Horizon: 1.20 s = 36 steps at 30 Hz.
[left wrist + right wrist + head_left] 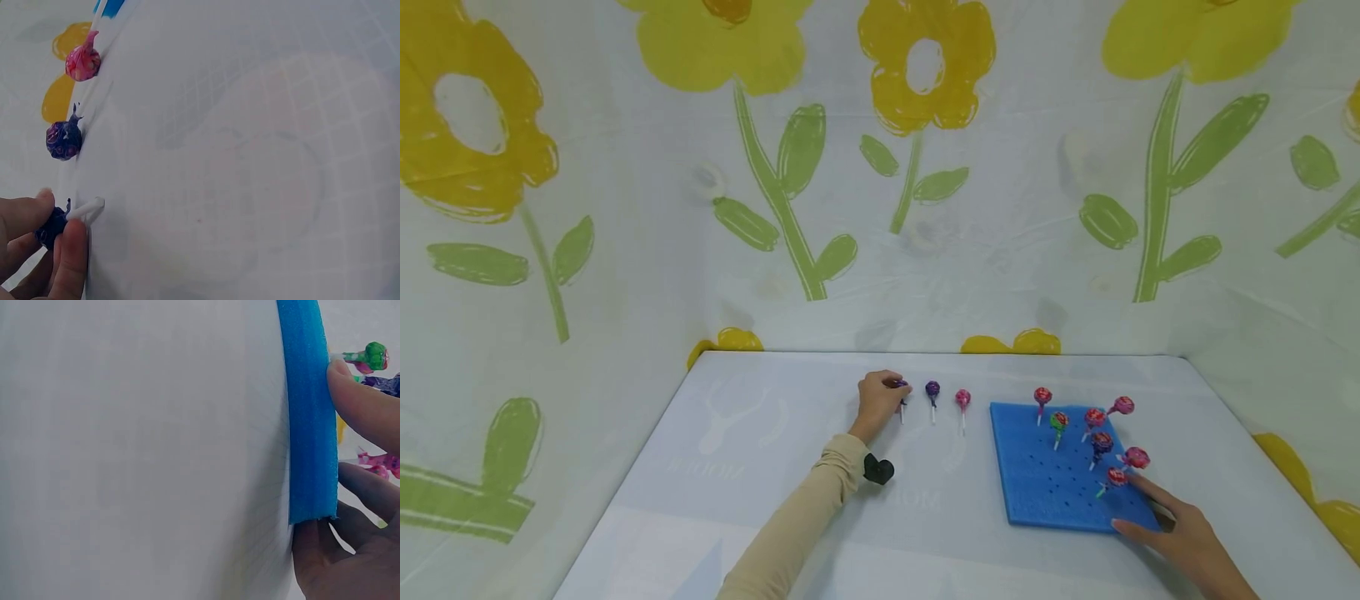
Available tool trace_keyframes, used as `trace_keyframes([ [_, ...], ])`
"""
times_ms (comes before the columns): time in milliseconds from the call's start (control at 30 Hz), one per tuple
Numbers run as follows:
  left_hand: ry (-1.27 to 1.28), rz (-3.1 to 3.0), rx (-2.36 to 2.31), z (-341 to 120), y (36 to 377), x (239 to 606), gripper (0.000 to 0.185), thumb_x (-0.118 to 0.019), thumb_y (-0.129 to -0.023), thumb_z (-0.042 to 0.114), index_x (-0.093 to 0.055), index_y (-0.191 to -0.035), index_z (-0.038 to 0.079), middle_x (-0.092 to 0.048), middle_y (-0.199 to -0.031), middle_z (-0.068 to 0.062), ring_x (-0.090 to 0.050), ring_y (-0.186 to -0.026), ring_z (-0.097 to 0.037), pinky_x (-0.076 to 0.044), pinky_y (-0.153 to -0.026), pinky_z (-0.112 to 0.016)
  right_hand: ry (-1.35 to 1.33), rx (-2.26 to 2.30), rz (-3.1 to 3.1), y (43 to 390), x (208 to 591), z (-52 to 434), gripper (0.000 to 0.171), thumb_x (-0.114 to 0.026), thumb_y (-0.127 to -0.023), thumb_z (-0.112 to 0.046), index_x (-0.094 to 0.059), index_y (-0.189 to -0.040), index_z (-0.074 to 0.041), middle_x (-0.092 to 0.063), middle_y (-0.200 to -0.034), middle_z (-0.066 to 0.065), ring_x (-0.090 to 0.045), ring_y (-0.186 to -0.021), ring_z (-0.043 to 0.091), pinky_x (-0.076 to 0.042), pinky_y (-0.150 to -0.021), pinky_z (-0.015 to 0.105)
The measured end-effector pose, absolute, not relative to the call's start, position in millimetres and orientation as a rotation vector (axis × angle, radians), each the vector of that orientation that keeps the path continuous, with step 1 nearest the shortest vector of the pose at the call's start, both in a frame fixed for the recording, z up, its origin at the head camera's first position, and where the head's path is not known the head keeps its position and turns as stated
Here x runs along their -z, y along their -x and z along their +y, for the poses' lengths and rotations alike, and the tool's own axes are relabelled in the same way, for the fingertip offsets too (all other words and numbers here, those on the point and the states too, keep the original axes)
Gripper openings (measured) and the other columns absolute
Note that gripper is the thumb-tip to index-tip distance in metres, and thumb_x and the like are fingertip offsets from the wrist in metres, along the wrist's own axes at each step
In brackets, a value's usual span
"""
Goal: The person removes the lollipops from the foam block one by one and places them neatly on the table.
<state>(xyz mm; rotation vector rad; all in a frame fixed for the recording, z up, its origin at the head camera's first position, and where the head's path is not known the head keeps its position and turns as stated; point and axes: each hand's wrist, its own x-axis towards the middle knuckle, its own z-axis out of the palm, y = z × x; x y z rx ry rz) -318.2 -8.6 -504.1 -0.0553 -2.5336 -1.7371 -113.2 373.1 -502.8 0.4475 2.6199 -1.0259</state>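
Observation:
At the back of the table, my left hand pinches the wrapped head of a purple lollipop between thumb and fingers. Its white stick points toward the near side. To its right lie another purple lollipop and a pink lollipop, apart from each other. My right hand holds the near right corner of a blue foam board, thumb at the front edge, fingers along the right side. Several lollipops stand in the board's holes, among them a green one and a red one; some lean.
The white table carries faint printed figures. Behind it and at both sides hang white cloth walls with yellow flowers. Small holes dot the bare left part of the board. A dark heart-shaped piece shows beside the left sleeve.

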Motion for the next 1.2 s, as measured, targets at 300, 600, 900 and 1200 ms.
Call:
trace_keyframes([
  [300, 0.058, -2.55, 1.709, -7, 315, 498, 0.025, -0.074, -0.079, 0.003, -0.069, -0.103, -0.004, -0.065, -0.089, -0.015, -0.061, -0.068, -0.015, -0.052, -0.054, -0.022, -0.433, 0.988, 2.652, 116, 518, 384, 0.108, -0.07, -0.073, -0.061, -0.022, -0.147, 0.002, -0.018, -0.141, 0.041, -0.022, -0.126, 0.058, -0.036, -0.095, 0.061],
  [600, 0.079, -2.583, 1.689, -8, 315, 496, 0.028, -0.074, -0.079, 0.002, -0.068, -0.105, -0.003, -0.064, -0.091, -0.015, -0.061, -0.071, -0.016, -0.053, -0.056, -0.023, -0.435, 0.987, 2.671, 112, 506, 374, 0.105, -0.07, -0.074, -0.059, -0.025, -0.145, 0.003, -0.019, -0.14, 0.042, -0.024, -0.124, 0.059, -0.036, -0.093, 0.062],
  [900, 0.075, -2.599, 1.674, -8, 315, 498, 0.024, -0.073, -0.079, 0.001, -0.07, -0.102, -0.001, -0.065, -0.091, -0.013, -0.061, -0.078, -0.018, -0.054, -0.061, -0.025, -0.412, 0.999, 2.677, 118, 521, 383, 0.104, -0.07, -0.074, -0.059, -0.025, -0.146, 0.001, -0.02, -0.141, 0.04, -0.023, -0.125, 0.058, -0.035, -0.095, 0.06],
  [1200, 0.151, -2.577, 1.627, -9, 314, 495, 0.025, -0.075, -0.076, 0.001, -0.07, -0.101, -0.003, -0.066, -0.096, -0.015, -0.061, -0.083, -0.022, -0.053, -0.068, -0.031, -0.414, 1.037, 2.664, 112, 501, 370, 0.107, -0.072, -0.073, -0.058, -0.025, -0.145, 0.005, -0.019, -0.14, 0.041, -0.022, -0.125, 0.058, -0.033, -0.096, 0.061],
])
